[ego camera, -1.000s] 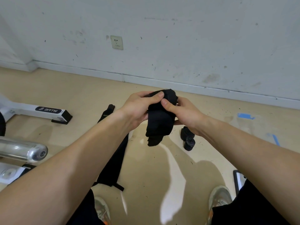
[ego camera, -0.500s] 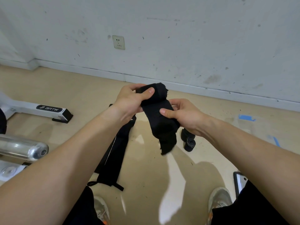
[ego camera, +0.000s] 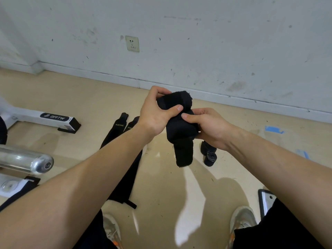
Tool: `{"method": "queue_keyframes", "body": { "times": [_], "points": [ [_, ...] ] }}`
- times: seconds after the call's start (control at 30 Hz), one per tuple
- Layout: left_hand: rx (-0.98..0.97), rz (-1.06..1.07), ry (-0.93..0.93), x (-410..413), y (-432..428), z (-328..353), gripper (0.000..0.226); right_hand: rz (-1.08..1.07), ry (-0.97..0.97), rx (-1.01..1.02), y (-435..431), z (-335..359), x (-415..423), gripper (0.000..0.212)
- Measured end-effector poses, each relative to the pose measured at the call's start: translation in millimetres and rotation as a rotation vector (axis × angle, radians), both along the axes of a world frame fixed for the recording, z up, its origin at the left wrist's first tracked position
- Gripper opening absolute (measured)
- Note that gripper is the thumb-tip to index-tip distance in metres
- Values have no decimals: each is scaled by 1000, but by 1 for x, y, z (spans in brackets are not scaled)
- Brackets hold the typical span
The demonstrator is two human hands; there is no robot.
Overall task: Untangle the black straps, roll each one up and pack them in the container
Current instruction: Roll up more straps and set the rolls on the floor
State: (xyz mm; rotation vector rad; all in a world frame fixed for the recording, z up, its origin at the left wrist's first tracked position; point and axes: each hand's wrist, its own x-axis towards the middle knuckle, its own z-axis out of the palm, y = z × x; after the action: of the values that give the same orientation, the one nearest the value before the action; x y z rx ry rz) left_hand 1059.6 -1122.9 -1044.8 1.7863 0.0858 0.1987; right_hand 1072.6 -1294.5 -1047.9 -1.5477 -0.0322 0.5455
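Strap (ego camera: 179,130), black fuzzy fabric, bunched between both hands.

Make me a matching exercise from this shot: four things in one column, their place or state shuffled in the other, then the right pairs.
Things
1. held strap
2. rolled straps
3. lettered straps
4. wall socket

Place or state
A. lying flat and unrolled on the floor
B. gripped by the left hand and the right hand, tail hanging down
C. set in the white wall
D. rolled up, on the floor below the right hand

Pairs: 1-B, 2-D, 3-A, 4-C
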Motion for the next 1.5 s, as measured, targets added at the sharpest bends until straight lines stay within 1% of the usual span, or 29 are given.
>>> {"method": "queue_keyframes", "body": {
  "times": [0.1,0.13,0.2,0.3,0.33,0.47,0.53,0.63,0.67,0.77,0.8,0.87,0.93,1.0,1.1,1.27,1.4,1.47,1.5],
  "points": [
    [16,-38,-9,-1,0,-1,44,-83,146,92,2,0,0,23],
    [26,-56,-17,-1,0,-1,44,-109,190,142,3,1,0,26],
    [51,-98,-33,-1,0,1,44,-143,222,162,3,4,1,35],
    [109,-153,-43,-1,0,4,44,-114,200,103,1,4,2,62],
    [126,-171,-46,-1,0,5,45,-95,180,78,2,3,3,66],
    [137,-222,-64,-2,-4,5,45,-75,102,-24,5,1,1,71],
    [125,-236,-64,-3,-5,6,44,-83,86,-37,5,1,0,73],
    [63,-255,-22,-2,-4,4,39,-133,70,-45,6,1,-1,66],
    [12,-251,8,-2,-4,3,32,-145,59,-59,5,0,-2,63],
    [-221,-221,129,-2,-3,2,6,-159,3,-120,6,-1,-3,54],
    [-278,-215,163,-2,-3,1,4,-156,-8,-125,6,0,-4,51],
    [-360,-194,225,-1,-4,0,12,-143,-24,-131,8,3,-5,46],
    [-444,-178,296,-1,-3,1,28,-129,-37,-136,7,4,-5,46],
    [-481,-234,349,-2,-2,5,34,-111,-48,-133,6,4,-5,48],
    [-485,-260,348,-1,2,9,34,-91,-34,-108,7,4,-5,48],
    [-561,-148,326,4,8,16,28,10,40,-62,5,7,-6,46],
    [-613,-73,301,11,20,20,27,84,61,-104,4,2,-9,32],
    [-615,-44,289,12,23,21,26,81,50,-97,3,1,-9,14],
    [-614,-32,280,12,24,22,24,71,42,-92,3,2,-9,9]
  ]
}}
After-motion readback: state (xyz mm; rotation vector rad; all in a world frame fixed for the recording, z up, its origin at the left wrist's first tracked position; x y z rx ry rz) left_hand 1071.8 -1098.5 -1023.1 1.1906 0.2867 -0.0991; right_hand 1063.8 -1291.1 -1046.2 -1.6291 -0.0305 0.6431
